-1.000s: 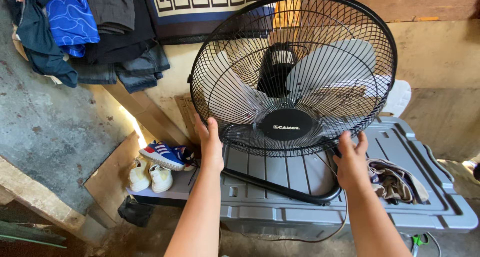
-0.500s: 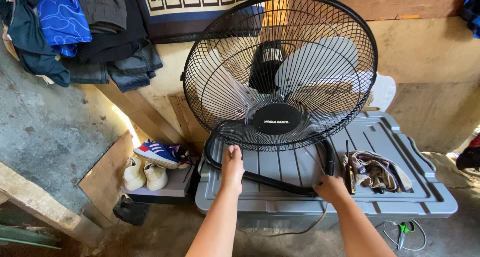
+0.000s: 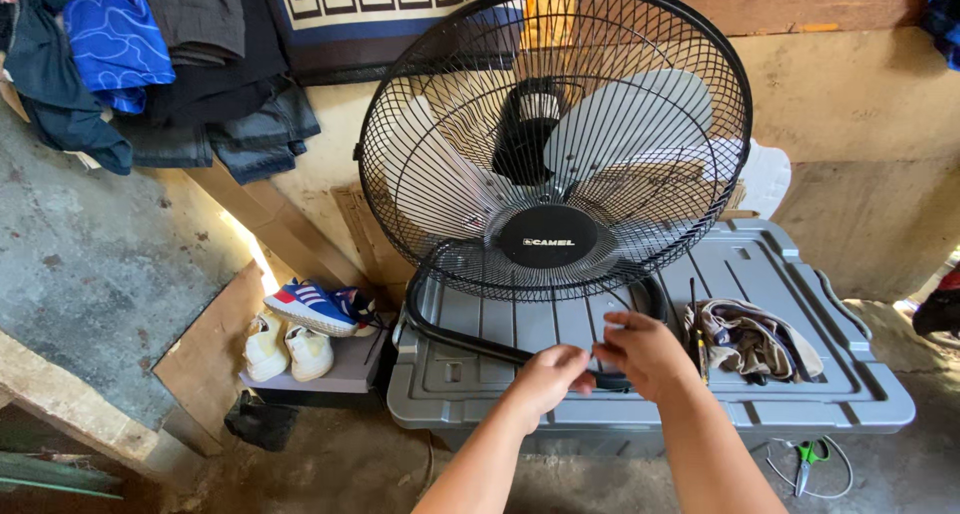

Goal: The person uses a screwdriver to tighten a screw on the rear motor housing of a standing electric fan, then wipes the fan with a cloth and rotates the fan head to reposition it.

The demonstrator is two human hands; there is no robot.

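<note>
We have both hands at the front of the fan's black base hoop (image 3: 470, 342), on the grey bin lid (image 3: 800, 394): left hand (image 3: 548, 372) and right hand (image 3: 645, 351) seemingly pinching it. We should grip evenly, steadying the fan (image 3: 555, 139).

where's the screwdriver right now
In the head view, the screwdriver lies on the grey bin lid, right of the right hand, beside the crumpled cloth.
</note>
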